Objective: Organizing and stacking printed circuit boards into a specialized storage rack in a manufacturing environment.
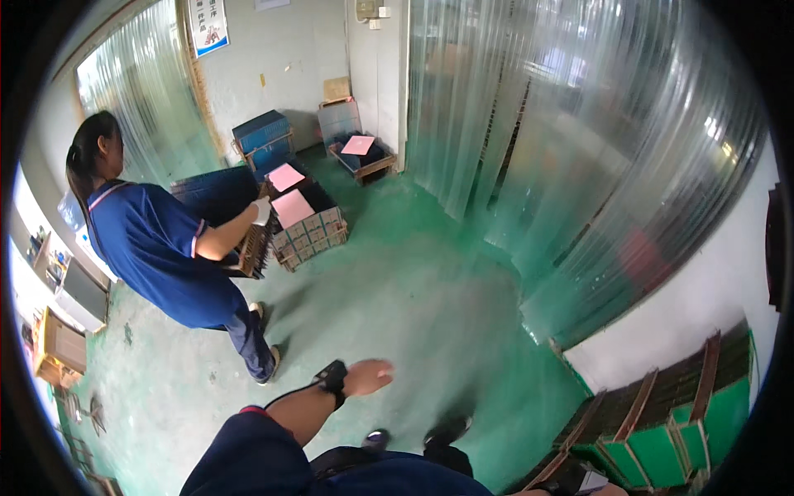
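Observation:
My left hand [369,377] is held out in front of me above the green floor, with nothing in it. Its fingers are loosely extended and a little blurred, and a black band [332,382] circles the wrist. Only a sliver of my right hand [610,490] shows at the lower edge, its fingers cut off from view. A second black band [571,477] sits on that wrist. Close beside it stand green crates [624,463] with brown wooden slats.
A co-worker [157,248] in blue, wearing a white glove, holds a dark slatted crate at the left. Past them, pink sheets [293,208] lie on stacked crates [313,240]. Clear plastic strip curtains [579,124] hang at the right. Cabinets [83,295] line the left wall.

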Tool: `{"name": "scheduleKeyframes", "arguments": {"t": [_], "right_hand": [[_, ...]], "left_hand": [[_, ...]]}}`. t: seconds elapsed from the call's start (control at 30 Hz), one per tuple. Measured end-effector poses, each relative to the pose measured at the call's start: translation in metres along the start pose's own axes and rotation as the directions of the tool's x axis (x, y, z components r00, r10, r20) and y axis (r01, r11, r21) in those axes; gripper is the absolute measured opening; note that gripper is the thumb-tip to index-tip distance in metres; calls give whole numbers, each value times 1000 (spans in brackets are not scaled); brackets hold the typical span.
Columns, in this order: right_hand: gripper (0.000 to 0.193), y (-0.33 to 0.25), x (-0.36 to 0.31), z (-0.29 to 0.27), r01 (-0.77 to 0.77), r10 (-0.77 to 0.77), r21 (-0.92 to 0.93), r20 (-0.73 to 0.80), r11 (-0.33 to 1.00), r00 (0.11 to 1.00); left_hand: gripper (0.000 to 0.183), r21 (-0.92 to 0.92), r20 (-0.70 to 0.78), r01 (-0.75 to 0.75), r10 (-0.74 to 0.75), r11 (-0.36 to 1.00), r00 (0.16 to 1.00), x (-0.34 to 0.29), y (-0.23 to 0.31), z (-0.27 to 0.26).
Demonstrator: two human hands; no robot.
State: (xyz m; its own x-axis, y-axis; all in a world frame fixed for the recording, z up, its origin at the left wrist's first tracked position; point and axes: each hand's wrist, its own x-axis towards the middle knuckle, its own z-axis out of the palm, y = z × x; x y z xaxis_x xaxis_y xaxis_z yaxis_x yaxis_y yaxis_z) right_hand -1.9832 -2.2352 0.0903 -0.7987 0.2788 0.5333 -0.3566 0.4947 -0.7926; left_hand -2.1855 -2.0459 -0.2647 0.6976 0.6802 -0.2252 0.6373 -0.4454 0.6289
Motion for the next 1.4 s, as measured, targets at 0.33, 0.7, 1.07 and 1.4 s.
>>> {"name": "scheduleKeyframes", "arguments": {"t": [0.33, 0.7, 1.07, 1.4], "right_hand": [[26, 13, -123, -318, -157, 160, -38, 363, 987, 918], [6, 175, -457, -776, -541, 464, -804, -588, -246, 663], [28, 17, -771, -891, -573, -6, -112, -980, -812, 200], [23, -31, -1007, -920, -504, -51, 326, -874, -800, -484]], "left_hand": [[47, 21, 104, 523, -522, 852, 847, 145, -42, 71], [33, 437, 138, 333, -428, 836, 893, 362, -138, 4], [43, 102, 34, -993, 998, 55, 59, 937, 472, -183], [32, 661, -149, -643, 907, 387, 394, 1186, 568, -214]]}}
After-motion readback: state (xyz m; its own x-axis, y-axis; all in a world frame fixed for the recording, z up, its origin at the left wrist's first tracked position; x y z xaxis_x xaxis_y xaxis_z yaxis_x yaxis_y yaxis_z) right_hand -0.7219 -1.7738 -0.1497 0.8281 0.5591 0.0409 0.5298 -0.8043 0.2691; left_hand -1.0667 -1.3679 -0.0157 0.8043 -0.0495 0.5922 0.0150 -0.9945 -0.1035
